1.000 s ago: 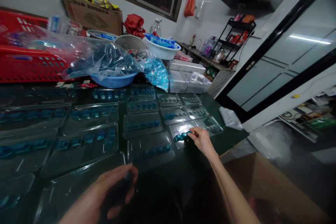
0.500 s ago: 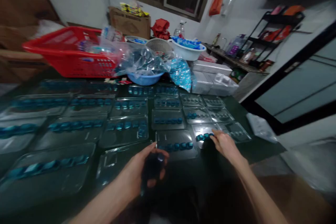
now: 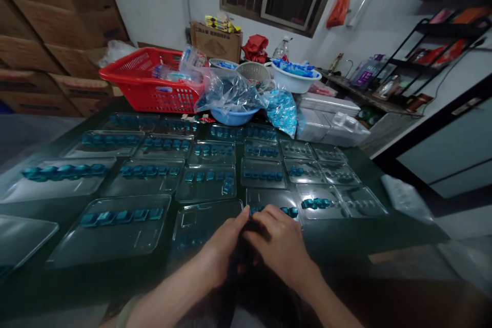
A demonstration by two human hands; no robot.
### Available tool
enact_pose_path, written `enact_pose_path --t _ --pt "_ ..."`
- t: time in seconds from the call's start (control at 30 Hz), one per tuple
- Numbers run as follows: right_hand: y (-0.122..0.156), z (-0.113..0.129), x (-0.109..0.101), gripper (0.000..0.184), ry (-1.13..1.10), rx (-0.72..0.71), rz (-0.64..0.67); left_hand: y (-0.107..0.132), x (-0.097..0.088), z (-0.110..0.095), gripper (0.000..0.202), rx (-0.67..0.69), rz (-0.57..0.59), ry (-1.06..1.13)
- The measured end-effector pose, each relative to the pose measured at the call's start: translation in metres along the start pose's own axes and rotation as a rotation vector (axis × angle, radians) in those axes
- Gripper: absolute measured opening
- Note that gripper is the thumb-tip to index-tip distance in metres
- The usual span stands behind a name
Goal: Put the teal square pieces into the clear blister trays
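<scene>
"Since I'm watching from a distance, tell me: where are the hands?"

"Low at the near side of the dark table (image 3: pixel 378 230), side by side. The left hand (image 3: pixel 225 246) and the right hand (image 3: pixel 279 248) almost meet, with both wrists turned inward and the forearms rising from the bottom corners of my view."

"How's the grip?"

"The left fingers are curled and half closed. The right hand arches beside them, knuckles up and fingers bent down. The space between the hands is in shadow, so I can't tell what either one has hold of, if anything."

"What's beneath them?"

"A clear plastic blister tray (image 3: pixel 272 200) holding a row of small blue pieces (image 3: pixel 271 210). The right fingers sit over that row, partly hiding it, and the tray lies among many similar ones."

"Anything farther back?"

"A red plastic basket (image 3: pixel 149 82), then a blue basin (image 3: pixel 230 117) under a clear plastic bag (image 3: pixel 226 92) — and a white bowl (image 3: pixel 294 82) piled with blue packets."
</scene>
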State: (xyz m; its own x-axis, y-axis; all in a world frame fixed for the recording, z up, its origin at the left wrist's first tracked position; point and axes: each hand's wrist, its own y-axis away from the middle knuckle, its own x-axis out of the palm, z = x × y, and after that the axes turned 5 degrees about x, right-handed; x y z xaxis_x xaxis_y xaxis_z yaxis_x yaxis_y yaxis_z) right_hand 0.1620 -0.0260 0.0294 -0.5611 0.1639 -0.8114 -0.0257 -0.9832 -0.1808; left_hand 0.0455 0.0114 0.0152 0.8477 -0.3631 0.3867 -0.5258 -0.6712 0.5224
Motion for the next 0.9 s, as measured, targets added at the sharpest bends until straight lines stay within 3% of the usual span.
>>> enact_pose_path --t 0.13,0.27,0.4,0.63,0.9 --pt "0.001 -0.004 0.000 0.005 -0.117 0.021 0.005 0.003 -0.003 0.002 0.055 0.032 -0.009 -0.014" --pt "0.005 -0.007 -0.004 0.019 -0.366 0.094 0.037 0.001 -0.009 0.002 0.049 0.106 0.044 -0.014" --pt "0.006 -0.012 -0.001 0.020 -0.628 0.206 0.052 -0.002 -0.011 0.002 0.037 0.203 0.079 -0.072" --pt "0.005 -0.027 0.007 0.021 -1.098 0.431 0.126 -0.007 -0.006 0.005 0.032 0.209 0.050 -0.083" --pt "0.011 -0.030 0.011 0.023 -1.220 0.497 0.078 -0.005 0.000 0.003 0.024 0.233 0.072 -0.069"
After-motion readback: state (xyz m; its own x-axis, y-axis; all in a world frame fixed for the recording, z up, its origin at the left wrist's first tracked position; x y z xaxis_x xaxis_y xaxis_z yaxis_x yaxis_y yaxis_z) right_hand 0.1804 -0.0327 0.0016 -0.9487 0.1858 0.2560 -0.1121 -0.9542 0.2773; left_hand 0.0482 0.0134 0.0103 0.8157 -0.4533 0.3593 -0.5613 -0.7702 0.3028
